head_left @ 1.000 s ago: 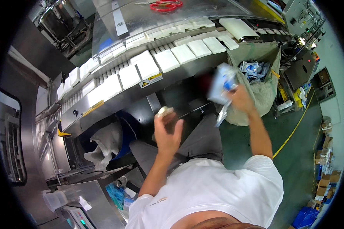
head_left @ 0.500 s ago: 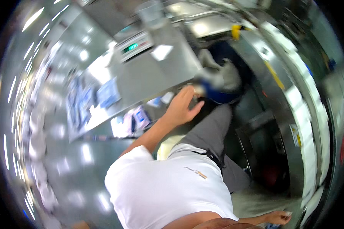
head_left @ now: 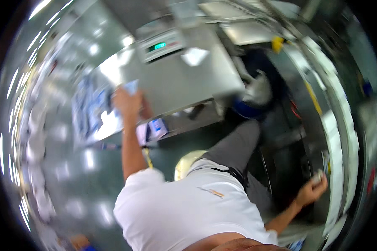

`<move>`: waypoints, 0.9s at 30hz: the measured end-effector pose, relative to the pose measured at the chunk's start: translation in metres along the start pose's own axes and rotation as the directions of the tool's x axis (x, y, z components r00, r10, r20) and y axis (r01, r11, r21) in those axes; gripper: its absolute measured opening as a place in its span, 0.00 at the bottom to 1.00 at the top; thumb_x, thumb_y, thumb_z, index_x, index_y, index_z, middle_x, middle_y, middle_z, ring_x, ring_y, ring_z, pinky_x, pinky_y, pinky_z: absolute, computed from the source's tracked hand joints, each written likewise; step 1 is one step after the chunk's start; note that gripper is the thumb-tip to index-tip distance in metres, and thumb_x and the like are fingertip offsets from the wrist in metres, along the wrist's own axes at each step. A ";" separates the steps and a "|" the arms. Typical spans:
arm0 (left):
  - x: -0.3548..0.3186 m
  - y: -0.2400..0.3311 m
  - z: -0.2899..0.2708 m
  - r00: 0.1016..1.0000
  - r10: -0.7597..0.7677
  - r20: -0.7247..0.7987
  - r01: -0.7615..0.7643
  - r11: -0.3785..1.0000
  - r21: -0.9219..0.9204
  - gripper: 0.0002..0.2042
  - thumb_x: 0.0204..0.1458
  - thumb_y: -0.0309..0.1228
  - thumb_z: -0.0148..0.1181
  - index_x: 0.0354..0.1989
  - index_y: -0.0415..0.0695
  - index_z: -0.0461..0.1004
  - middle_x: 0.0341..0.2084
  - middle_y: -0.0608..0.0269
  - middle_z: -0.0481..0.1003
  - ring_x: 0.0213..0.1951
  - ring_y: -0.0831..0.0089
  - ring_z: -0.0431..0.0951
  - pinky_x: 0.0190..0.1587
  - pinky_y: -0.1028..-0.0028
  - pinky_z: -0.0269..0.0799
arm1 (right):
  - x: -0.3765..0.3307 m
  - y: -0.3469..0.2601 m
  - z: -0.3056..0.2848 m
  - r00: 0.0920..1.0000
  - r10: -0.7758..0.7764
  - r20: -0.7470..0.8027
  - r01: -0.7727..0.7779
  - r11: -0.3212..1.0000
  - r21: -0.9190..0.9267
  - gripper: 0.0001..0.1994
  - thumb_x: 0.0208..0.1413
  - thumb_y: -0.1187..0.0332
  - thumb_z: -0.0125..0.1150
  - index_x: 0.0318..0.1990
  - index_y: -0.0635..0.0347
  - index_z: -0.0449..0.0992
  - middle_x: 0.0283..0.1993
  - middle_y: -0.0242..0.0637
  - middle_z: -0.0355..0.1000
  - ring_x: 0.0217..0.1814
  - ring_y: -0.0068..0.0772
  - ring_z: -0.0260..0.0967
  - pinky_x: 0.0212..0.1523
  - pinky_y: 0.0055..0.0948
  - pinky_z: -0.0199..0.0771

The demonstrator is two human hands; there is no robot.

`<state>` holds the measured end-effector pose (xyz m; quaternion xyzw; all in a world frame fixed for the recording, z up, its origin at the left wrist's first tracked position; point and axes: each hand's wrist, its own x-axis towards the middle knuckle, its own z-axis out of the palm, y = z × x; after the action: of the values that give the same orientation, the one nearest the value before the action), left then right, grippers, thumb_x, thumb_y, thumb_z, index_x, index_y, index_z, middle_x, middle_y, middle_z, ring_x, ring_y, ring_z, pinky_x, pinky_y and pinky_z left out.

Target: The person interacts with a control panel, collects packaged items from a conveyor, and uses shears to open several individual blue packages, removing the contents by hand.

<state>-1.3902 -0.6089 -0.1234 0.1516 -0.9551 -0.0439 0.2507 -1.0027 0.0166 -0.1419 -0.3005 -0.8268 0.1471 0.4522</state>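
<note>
A: Left hand?
B: Left hand (head_left: 128,103), one, blurred, above the near side of the metal worktop (head_left: 201,81). Fingers at a light blue packet (head_left: 132,86); cannot tell whether they grip it.
A: Right hand?
B: Right hand (head_left: 310,192), one, well apart at the lower right, beside the row of white pads (head_left: 334,144). Fingers drawn narrow, holding a small off-white piece (head_left: 317,177).
A: Further items on the worktop?
B: Scale (head_left: 161,45), one, green display lit. White sheet (head_left: 194,56), just beside it. Bluish packets (head_left: 88,106), several, left end.
A: Below and beside?
B: Pink-and-white pack (head_left: 157,129), below the worktop's near edge. Blue bin (head_left: 247,109), right of the worktop, pale bag (head_left: 260,88) inside.
</note>
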 end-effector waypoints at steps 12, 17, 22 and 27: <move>-0.146 0.264 -0.083 0.162 0.987 -0.007 -0.233 0.031 -0.972 0.39 0.42 0.23 0.72 0.67 0.42 0.64 0.59 0.50 0.71 0.60 0.58 0.73 0.63 0.59 0.68 | -0.002 -0.154 0.083 0.489 -0.055 0.871 -0.761 0.462 0.456 0.17 0.68 0.63 0.62 0.58 0.64 0.73 0.48 0.37 0.77 0.44 0.25 0.74 0.44 0.29 0.77; -0.205 0.320 -0.087 -0.148 0.947 -0.284 -0.160 -0.306 -0.938 0.38 0.40 0.21 0.71 0.65 0.41 0.66 0.57 0.48 0.70 0.58 0.49 0.74 0.61 0.60 0.69 | -0.008 -0.131 0.040 0.566 0.075 0.821 -0.652 0.651 0.390 0.15 0.67 0.59 0.63 0.39 0.64 0.75 0.30 0.28 0.72 0.31 0.17 0.66 0.30 0.27 0.68; -0.239 0.347 -0.084 -0.361 0.838 -0.410 -0.119 -0.478 -0.870 0.37 0.39 0.22 0.71 0.63 0.38 0.66 0.56 0.43 0.71 0.55 0.44 0.73 0.59 0.56 0.70 | -0.033 -0.117 -0.007 0.615 0.314 0.723 -0.643 0.730 0.231 0.17 0.63 0.58 0.66 0.31 0.65 0.75 0.24 0.37 0.73 0.25 0.23 0.68 0.26 0.30 0.68; -0.268 0.351 -0.097 -0.258 0.920 -0.296 0.034 -0.297 -0.954 0.43 0.40 0.20 0.71 0.70 0.38 0.60 0.64 0.47 0.66 0.65 0.52 0.68 0.68 0.59 0.62 | -0.068 -0.087 0.004 0.763 0.287 0.580 -0.637 0.488 0.597 0.14 0.67 0.61 0.64 0.34 0.62 0.76 0.23 0.26 0.66 0.24 0.19 0.59 0.24 0.29 0.61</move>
<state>-1.2147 -0.1927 -0.1078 -0.6971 -0.5283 -0.4053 -0.2659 -1.0101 -0.0930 -0.1444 -0.2574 -0.6404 0.6607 0.2950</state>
